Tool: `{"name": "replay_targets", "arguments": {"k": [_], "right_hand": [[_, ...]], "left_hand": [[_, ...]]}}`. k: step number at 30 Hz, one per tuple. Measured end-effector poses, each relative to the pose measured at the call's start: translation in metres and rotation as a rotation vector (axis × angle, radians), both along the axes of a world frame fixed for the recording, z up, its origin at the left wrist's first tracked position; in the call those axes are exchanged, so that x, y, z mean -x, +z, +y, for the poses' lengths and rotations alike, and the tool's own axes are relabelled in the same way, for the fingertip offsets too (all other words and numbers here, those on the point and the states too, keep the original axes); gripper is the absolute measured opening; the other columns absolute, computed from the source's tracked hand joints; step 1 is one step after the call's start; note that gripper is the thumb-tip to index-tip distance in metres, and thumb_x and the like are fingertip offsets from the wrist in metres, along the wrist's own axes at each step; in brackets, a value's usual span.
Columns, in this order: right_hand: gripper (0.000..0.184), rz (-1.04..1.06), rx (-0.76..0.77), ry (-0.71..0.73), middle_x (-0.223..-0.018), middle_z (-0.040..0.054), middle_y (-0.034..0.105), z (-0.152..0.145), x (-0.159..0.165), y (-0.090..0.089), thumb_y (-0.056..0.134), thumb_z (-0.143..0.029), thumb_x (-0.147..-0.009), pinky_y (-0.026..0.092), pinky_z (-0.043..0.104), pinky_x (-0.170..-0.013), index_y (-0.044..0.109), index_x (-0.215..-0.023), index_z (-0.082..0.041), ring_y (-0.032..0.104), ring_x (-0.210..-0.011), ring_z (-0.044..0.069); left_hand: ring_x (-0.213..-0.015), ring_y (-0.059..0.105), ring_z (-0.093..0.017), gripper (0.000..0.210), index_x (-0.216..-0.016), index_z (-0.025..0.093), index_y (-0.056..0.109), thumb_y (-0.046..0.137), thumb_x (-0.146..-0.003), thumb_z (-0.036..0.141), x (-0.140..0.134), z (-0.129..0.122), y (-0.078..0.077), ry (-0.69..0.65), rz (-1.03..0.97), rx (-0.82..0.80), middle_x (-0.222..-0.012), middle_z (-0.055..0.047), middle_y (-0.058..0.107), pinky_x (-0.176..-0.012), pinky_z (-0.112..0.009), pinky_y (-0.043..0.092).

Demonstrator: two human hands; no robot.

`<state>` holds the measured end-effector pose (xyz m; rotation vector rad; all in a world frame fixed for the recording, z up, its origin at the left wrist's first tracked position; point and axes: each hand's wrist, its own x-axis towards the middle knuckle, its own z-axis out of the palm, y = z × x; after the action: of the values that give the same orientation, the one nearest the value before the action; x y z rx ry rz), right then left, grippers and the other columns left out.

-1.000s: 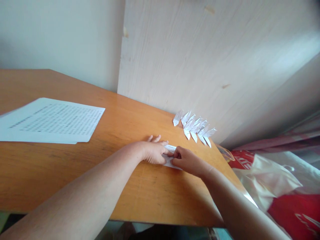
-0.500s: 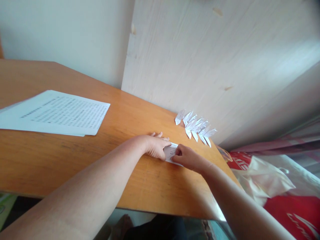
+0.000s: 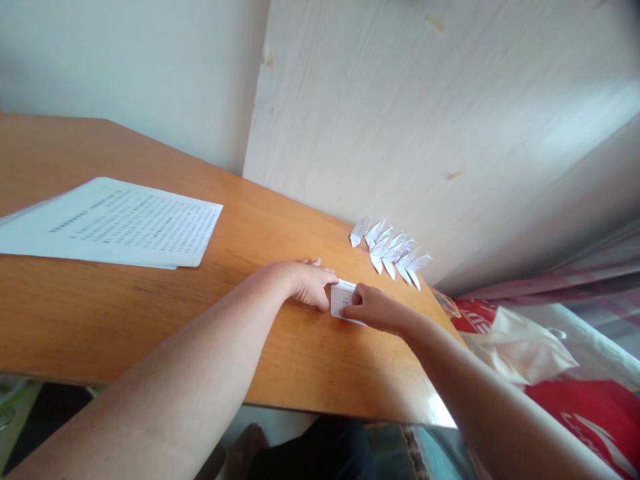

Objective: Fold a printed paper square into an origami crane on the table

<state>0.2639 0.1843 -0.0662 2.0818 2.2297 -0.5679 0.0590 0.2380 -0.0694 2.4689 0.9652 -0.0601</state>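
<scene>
A small piece of printed white paper (image 3: 342,300), seemingly folded, lies on the wooden table. My left hand (image 3: 313,285) rests at its left edge, fingers apart and stretched over the tabletop, with a fingertip by the top left corner. Over the right part of the paper my right hand (image 3: 373,307) has its fingers curled and pressed on the sheet, hiding that end. Beyond the hands, several pointed folded paper pieces (image 3: 387,250) lie close together in overlapping rows near the wall.
A stack of printed sheets (image 3: 135,223) lies on the left of the wooden table (image 3: 280,227). A pale panel (image 3: 375,120) rises behind the table's back edge. Past the right edge are red bags (image 3: 590,413) and a cream bag (image 3: 525,343).
My left hand has slid slightly left and eased off the paper, so its left edge now shows. The right hand stays on the paper. The view has shifted slightly.
</scene>
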Motion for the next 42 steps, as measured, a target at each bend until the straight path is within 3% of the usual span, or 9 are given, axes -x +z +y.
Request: {"name": "replay_targets", "arguments": {"k": [6,14,25,31,37,42], "right_hand": [[0.026,0.029,0.062,0.017,-0.073,0.0013,0.063,0.001,0.004,0.003,0.066,-0.041,-0.075,0.031,0.026,-0.050,0.056,-0.081,-0.019,0.052,-0.059,0.013],[0.029,0.003,0.092,0.017,-0.077,0.0033,0.065,0.001,0.011,0.009,0.066,-0.044,-0.076,0.034,0.027,-0.048,0.058,-0.088,-0.019,0.056,-0.060,0.015],[0.039,0.070,0.186,0.042,-0.077,0.0041,0.065,0.008,0.007,0.013,0.071,-0.052,-0.074,0.037,0.026,-0.047,0.059,-0.089,-0.018,0.058,-0.061,0.016],[0.023,0.173,0.269,0.005,-0.075,0.0016,0.061,0.014,-0.007,0.006,0.063,-0.036,-0.079,0.037,0.023,-0.049,0.056,-0.090,-0.017,0.055,-0.059,0.013],[0.026,0.083,0.204,0.065,-0.080,0.0022,0.062,0.012,-0.005,0.010,0.065,-0.040,-0.077,0.036,0.025,-0.050,0.056,-0.089,-0.019,0.054,-0.064,0.014],[0.029,0.032,0.183,0.085,-0.079,0.0021,0.063,0.011,0.001,0.016,0.067,-0.044,-0.074,0.034,0.026,-0.051,0.058,-0.085,-0.019,0.054,-0.065,0.015]], "left_hand": [[-0.146,0.023,-0.038,0.079,-0.139,0.035,0.051,0.063,-0.062,0.042,0.000,-0.001,0.000,-0.004,0.006,-0.020,-0.155,0.002,0.041,-0.116,-0.048,0.026],[-0.134,0.040,-0.037,0.069,-0.131,0.031,0.059,0.062,-0.064,0.048,-0.001,-0.002,0.002,-0.063,-0.021,-0.107,-0.140,-0.005,0.057,-0.110,-0.046,0.033],[-0.139,0.034,-0.040,0.069,-0.133,0.027,0.059,0.061,-0.068,0.051,-0.002,-0.004,0.003,-0.046,-0.017,-0.074,-0.149,-0.006,0.048,-0.114,-0.048,0.028],[-0.137,0.039,-0.034,0.050,-0.119,0.033,0.064,0.059,-0.072,0.049,-0.007,-0.004,-0.003,0.038,-0.084,-0.081,-0.138,-0.001,0.058,-0.113,-0.047,0.029],[-0.136,0.037,-0.037,0.051,-0.119,0.033,0.061,0.057,-0.074,0.057,-0.017,-0.008,-0.008,0.053,-0.120,-0.145,-0.135,-0.005,0.058,-0.108,-0.058,0.030],[-0.145,0.022,-0.040,0.067,-0.131,0.034,0.050,0.062,-0.070,0.057,-0.021,-0.009,-0.014,0.051,-0.111,-0.131,-0.147,-0.006,0.048,-0.110,-0.069,0.017]]}}
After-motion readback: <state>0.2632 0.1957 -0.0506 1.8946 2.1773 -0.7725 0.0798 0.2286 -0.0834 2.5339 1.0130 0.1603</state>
